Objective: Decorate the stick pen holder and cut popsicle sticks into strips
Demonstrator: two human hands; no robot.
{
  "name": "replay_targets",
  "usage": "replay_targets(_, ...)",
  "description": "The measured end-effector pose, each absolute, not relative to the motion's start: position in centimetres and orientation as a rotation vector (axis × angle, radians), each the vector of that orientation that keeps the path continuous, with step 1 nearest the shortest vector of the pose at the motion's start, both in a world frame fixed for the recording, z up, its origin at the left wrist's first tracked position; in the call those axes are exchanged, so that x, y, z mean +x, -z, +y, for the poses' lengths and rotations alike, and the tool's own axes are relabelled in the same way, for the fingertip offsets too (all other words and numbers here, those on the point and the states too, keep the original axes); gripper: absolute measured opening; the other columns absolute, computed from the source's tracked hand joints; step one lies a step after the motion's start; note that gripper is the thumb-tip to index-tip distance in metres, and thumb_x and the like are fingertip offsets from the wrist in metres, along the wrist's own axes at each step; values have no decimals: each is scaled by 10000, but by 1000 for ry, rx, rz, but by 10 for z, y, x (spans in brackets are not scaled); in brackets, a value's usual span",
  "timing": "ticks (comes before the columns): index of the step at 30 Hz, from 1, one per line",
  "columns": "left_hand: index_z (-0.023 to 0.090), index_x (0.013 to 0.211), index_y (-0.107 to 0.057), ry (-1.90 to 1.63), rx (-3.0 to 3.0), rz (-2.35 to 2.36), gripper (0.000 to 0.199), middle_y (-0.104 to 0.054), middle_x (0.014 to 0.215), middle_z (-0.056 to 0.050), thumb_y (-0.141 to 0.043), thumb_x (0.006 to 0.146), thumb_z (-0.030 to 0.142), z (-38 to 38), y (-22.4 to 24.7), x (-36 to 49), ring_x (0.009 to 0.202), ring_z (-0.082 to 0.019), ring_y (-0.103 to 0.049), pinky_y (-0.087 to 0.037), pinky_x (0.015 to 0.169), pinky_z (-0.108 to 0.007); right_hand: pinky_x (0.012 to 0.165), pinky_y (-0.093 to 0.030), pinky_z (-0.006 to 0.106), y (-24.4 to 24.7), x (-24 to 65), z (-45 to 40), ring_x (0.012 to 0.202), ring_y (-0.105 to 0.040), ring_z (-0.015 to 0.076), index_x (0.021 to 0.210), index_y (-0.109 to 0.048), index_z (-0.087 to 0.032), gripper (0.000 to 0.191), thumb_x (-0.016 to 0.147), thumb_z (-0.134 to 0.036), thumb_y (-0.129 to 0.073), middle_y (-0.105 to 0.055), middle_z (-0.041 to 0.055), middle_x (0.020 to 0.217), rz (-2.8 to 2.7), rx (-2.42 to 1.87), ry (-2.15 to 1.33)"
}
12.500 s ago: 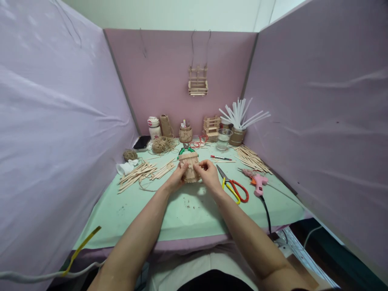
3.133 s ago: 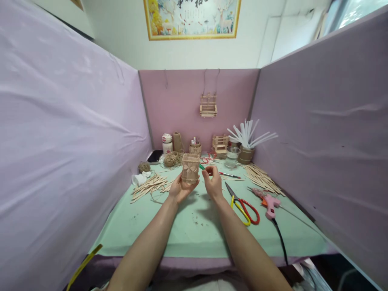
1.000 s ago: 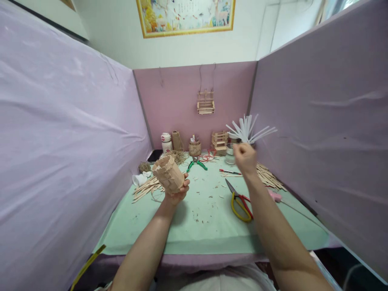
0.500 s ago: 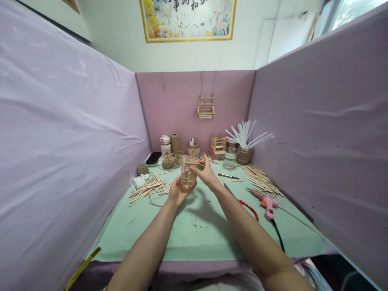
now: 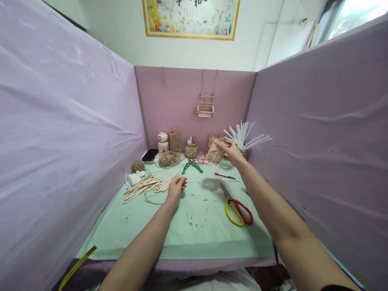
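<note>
"Where's the wooden pot (image 5: 214, 152)?"

"Right of the green pliers (image 5: 191, 162), tilted above the bench (image 5: 136, 238), with the right hand (image 5: 233, 152) clamped on its edge."

"And the left hand (image 5: 176, 188)?"

"Nearer the person than the pliers, fingers curled; I can't tell whether it holds anything."

"Any advice?"

"I'd grip lightly, since thin strips might crack, and mind the clear cup (image 5: 225, 163), also right of the pliers."

"Other containers?"

"Behind the pliers, a patterned holder (image 5: 190, 151) with slim things inside; farther right, a brown pot (image 5: 245, 154) of white sticks (image 5: 239, 135)."
</note>
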State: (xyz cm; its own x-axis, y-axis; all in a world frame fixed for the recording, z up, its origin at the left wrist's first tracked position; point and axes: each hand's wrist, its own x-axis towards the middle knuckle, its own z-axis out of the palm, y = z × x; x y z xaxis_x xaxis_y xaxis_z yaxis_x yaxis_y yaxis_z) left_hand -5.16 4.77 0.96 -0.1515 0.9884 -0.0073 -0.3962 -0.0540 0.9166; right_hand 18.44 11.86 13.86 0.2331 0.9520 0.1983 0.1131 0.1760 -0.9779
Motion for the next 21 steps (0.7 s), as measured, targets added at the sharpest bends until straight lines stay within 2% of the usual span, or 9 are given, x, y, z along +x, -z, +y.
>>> replay_targets(3, 162, 647, -665, -1558, 938, 1076, 181, -571, 583, 9, -775, 612, 301, 48, -10, -52, 503, -85, -449, -319, 464, -195, 712, -549, 339, -148, 209, 130, 865, -622, 170, 1198, -529, -164, 327, 901, -289, -582, -594, 68, 1112, -1148, -1282, -763)
replay_targets(7, 167, 603, -673, -1562, 1051, 1147, 186, -578, 562, 0, -786, 566, 310, 45, -15, -51, 516, -102, -434, -311, 479, -219, 632, -534, 285, -145, 227, 139, 780, -615, 147, 1247, -472, -170, 462, 836, -255, -664, -599, 58, 1056, -1144, -1307, -698)
replay_targets(11, 164, 648, -667, -1531, 1105, 1179, 201, -569, 584, 2, -757, 577, 329, 43, -15, -48, 538, -102, -448, -313, 486, -213, 604, -522, 271, -138, 233, 144, 732, -613, 138, 1274, -440, -169, 587, 772, -261, -731, -610, 55, 1028, -1152, -1318, -688)
replay_targets(15, 166, 675, -619, -1486, 1132, 1190, 212, -548, 604, 3, -642, 655, 376, 45, -12, -46, 520, -95, -447, -314, 461, -203, 634, -535, 289, -135, 234, 147, 754, -618, 140, 1267, -458, -173, 482, 842, -270, -661, -608, 54, 1044, -1156, -1327, -716)
replay_targets(18, 179, 599, -525, -1470, 1178, 1221, 231, -470, 548, 33, -532, 713, 379, 45, -11, -46, 462, -82, -383, -276, 433, -197, 673, -547, 315, -135, 231, 148, 806, -625, 154, 1226, -504, -168, 368, 890, -284, -599, -604, 61, 1075, -1164, -1329, -759)
replay_targets(21, 189, 510, -429, -1465, 1277, 1263, 324, -425, 506, 38, -468, 761, 389, 44, -11, -47, 455, -84, -363, -296, 449, -207, 710, -552, 338, -137, 222, 148, 855, -629, 167, 1198, -531, -164, 326, 904, -297, -577, -605, 67, 1099, -1193, -1308, -813)
